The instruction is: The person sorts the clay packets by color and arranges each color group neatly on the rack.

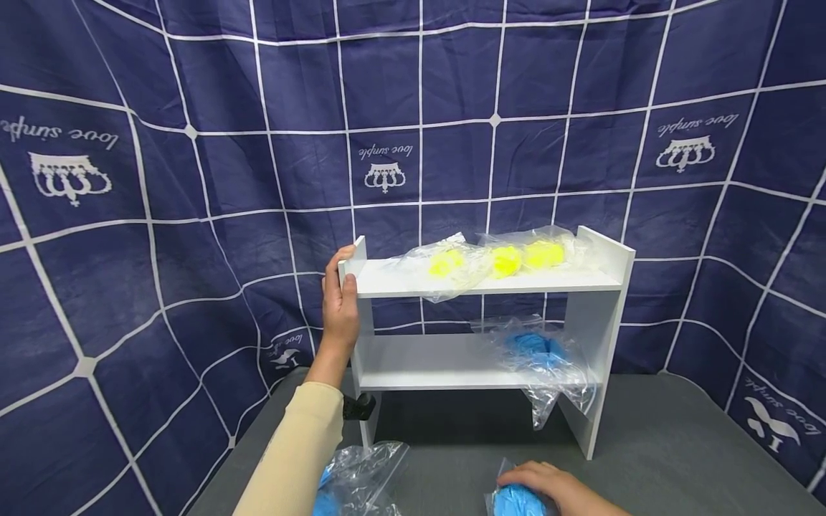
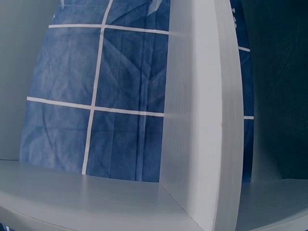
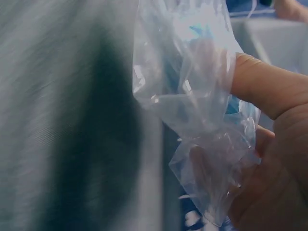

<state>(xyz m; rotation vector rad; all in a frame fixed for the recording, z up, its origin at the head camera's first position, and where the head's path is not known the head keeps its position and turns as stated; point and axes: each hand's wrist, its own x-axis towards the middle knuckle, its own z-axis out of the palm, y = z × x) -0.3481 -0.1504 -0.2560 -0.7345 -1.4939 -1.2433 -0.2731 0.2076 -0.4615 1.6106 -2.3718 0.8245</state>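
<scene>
My left hand (image 1: 340, 304) grips the left side panel of a white two-tier shelf (image 1: 429, 365), thumb in front and fingers round the outer side. Low in the head view, my right hand (image 1: 551, 481) holds a clear plastic bag with a blue bundle (image 1: 516, 500) inside. The right wrist view shows the thumb pressed on the crinkled clear bag (image 3: 192, 91), its lower end hanging loose. In the left wrist view only the shelf boards (image 2: 207, 110) appear, with that hand out of sight.
Clear bags with yellow bundles (image 1: 505, 261) lie along the upper board. A bagged blue bundle (image 1: 535, 346) sits at the right of the lower board, its plastic draping over the edge. Another bagged blue bundle (image 1: 328, 502) lies on the dark table (image 1: 671, 430). Blue gridded cloth (image 1: 452, 86) hangs behind.
</scene>
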